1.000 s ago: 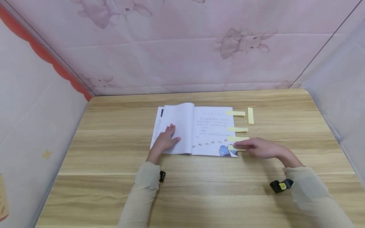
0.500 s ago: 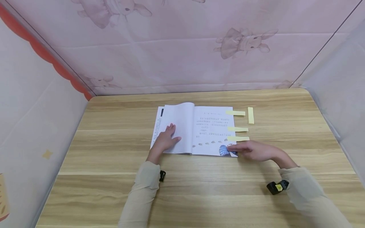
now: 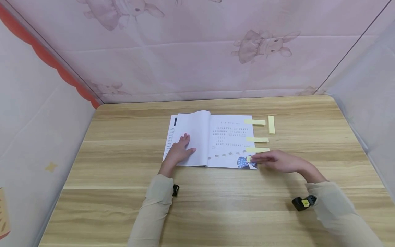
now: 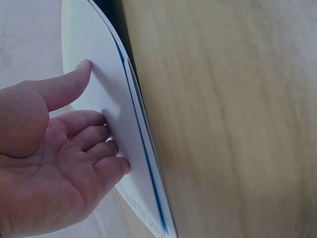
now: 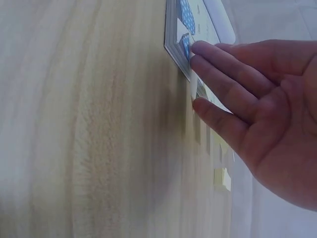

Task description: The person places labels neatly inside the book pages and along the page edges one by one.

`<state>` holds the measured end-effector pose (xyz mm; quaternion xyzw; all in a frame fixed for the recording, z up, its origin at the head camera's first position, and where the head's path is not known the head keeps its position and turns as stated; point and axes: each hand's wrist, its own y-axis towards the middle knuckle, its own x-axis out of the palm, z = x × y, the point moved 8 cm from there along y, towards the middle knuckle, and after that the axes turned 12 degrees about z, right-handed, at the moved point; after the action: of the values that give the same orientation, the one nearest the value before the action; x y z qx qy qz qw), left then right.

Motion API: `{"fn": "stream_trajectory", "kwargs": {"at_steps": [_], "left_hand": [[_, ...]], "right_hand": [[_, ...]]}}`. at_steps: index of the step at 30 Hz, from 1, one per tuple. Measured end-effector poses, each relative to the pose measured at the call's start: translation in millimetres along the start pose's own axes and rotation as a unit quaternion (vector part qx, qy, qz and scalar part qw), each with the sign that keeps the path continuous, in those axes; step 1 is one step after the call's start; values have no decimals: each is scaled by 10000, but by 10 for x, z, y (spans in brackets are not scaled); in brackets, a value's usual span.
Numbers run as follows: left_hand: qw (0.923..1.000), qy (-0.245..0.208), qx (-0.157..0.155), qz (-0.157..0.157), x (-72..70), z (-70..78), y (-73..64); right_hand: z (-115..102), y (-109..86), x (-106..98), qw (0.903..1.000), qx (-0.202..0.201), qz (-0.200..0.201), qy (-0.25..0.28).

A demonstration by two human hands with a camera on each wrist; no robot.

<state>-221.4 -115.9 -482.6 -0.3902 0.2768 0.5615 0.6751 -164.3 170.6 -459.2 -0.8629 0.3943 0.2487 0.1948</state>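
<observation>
An open book (image 3: 228, 140) lies on the table with its left pages bowed up near the spine. My left hand (image 3: 178, 152) rests on the blank left page, fingertips on the paper and thumb spread toward the spine. At the lower right page corner, the extended fingers of my right hand (image 3: 282, 161) press on a yellow sticky note (image 3: 249, 159), covering most of it. In the right wrist view this sticky note (image 5: 193, 87) sticks out past the book's edge under the fingertips. Above it, three more yellow sticky notes, the lowest (image 3: 257, 150) nearest my hand, jut from the page edge.
A small pad of yellow sticky notes (image 3: 271, 124) lies on the wooden table (image 3: 216, 209) right of the book's upper corner. A pink rabbit-print curtain (image 3: 185, 68) stands behind the table's back edge, with pale side walls left and right.
My right hand slid left over the lowest sticky note, hiding it, then drew back right so that its inner end shows again. The left hand stays in place.
</observation>
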Motion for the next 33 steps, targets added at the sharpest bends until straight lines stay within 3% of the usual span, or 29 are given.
{"fn": "stream_trajectory", "kwargs": {"at_steps": [9,21,26,33], "left_hand": [[10000,72,7,-47,12,-22,3],[10000,-71,50,-31,-27,-34,15],[9998,-52,-68,161,-56,-33,30],[9968,252,-279,704,-171,-36,30]], "right_hand": [[69,29,-31,9990,181,410,-87],[97,44,-36,9983,372,426,-123],[103,42,-40,9979,403,472,-180],[118,46,-38,9978,417,462,-220]]}}
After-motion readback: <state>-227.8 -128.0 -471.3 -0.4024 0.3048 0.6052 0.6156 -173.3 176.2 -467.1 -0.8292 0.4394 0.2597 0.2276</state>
